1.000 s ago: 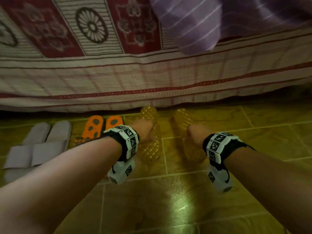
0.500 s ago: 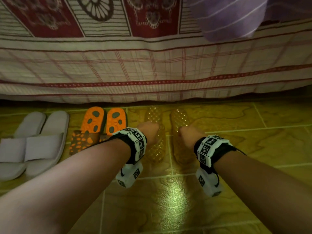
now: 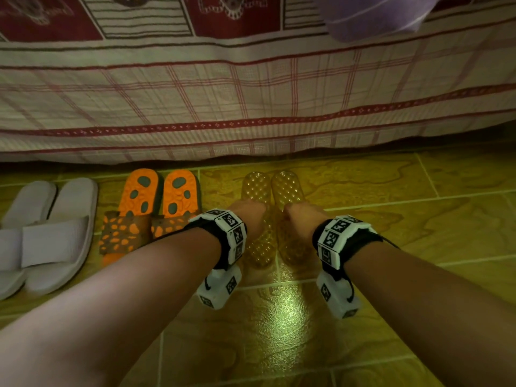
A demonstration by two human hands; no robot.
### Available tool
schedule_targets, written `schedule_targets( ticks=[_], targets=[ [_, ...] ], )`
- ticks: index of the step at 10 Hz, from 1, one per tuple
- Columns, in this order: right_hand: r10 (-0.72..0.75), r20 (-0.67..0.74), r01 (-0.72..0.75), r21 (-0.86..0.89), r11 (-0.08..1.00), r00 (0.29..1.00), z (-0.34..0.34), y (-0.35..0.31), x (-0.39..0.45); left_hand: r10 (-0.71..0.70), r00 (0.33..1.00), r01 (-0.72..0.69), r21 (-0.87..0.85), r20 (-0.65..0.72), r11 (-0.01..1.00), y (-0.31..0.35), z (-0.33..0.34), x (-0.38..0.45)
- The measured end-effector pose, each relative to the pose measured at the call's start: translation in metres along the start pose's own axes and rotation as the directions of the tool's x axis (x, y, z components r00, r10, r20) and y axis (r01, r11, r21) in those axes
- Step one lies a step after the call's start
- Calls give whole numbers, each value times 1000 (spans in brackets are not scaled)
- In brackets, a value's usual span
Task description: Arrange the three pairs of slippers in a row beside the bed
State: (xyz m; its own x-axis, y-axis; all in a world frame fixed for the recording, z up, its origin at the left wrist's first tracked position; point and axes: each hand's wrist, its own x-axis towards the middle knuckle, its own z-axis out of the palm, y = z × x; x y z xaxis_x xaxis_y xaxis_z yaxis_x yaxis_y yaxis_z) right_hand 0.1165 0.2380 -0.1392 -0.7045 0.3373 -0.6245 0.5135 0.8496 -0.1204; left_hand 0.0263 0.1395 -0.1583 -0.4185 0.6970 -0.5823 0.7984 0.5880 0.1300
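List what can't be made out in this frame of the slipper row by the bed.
- Head view: fingers of the left hand and right hand are hidden behind the hands themselves, so their grip on the yellow slippers is unclear.
- Yellow slippers' straps: covered by the hands.
- White slippers: cut off by the left edge.
- Under the bed: hidden by the bedsheet.
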Motion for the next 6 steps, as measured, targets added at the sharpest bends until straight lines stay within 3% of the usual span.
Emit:
schedule_targets(
  ticks=[2,5,6],
  targets=[
    [-15,1,14,47,999,1000,-1,2,-5,11,1000,-11,-33,17,999,-2,-1,-3],
    [-35,-105,41,65,997,994,-14,-3,-14,45,985,-46,-7,-166,999,-15,-10,-13],
    [-76,-175,103,153,983,982,-11,-4,-18,50,968,-56,-20,-245,998,-22,-11,-23]
  ],
)
